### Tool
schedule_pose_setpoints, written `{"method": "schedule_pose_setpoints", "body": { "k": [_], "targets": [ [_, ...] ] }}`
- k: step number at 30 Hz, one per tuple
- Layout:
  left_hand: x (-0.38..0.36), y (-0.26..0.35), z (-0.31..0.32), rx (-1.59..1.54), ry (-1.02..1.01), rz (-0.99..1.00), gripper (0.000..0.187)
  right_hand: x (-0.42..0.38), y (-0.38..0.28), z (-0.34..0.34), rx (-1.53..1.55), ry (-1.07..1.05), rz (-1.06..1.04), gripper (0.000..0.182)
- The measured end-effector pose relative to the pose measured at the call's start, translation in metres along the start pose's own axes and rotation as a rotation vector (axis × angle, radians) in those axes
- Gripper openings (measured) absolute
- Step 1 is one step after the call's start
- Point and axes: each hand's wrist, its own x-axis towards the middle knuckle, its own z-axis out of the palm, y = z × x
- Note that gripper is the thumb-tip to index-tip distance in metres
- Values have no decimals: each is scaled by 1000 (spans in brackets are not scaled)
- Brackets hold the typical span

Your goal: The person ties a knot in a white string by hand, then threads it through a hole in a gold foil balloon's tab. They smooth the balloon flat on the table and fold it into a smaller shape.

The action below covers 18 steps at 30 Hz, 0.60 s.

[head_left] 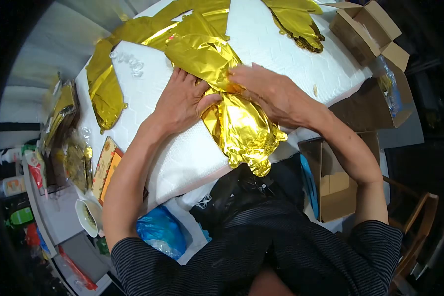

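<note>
A shiny gold foil piece [197, 49] lies across the white padded surface [182, 163], its crumpled lower end [246, 128] hanging over the near edge. My left hand [182, 101] rests on the foil's left side, fingers apart and the thumb reaching onto the foil. On the right side, my right hand [266, 91] touches the foil at its narrow middle, with the fingers bent and slightly blurred; what they hold, if anything, is hidden. More flat gold foil [106, 93] lies at the left, and a gold stack [301, 27] lies at the upper right.
Open cardboard boxes [365, 29] stand at the right, one holding clear plastic packets [390, 91]. Another box [338, 182] is below them. At the left are packed gold foils [59, 113], a white bowl [88, 217] and a blue plastic bag [160, 232]. Clear rings [130, 64] lie near the foil.
</note>
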Motion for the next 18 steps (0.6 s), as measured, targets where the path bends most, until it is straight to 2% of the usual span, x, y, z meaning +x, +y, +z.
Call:
{"method": "schedule_pose_setpoints", "body": {
  "k": [1,3,7,9,11,14,18],
  "targets": [
    [0,0,0,10,7,9,54,5,7,2,-2,5,-3,45],
    [1,2,-2,13,24,15,54,19,26,11,-191,255,-150,45],
    [1,3,-2,6,15,13,54,48,32,14,-286,106,-207,47],
    [1,2,-2,-23,25,6,54,54,32,17,-270,101,-218,51],
    [0,2,-6,49,-128,-46,57,57,34,22,-251,90,-234,55],
    [-2,0,-1,58,-25,-14,62,60,31,24,-239,98,-233,58],
    [-6,0,-4,91,-91,-86,67,58,29,25,-234,94,-192,61]
  ]
}}
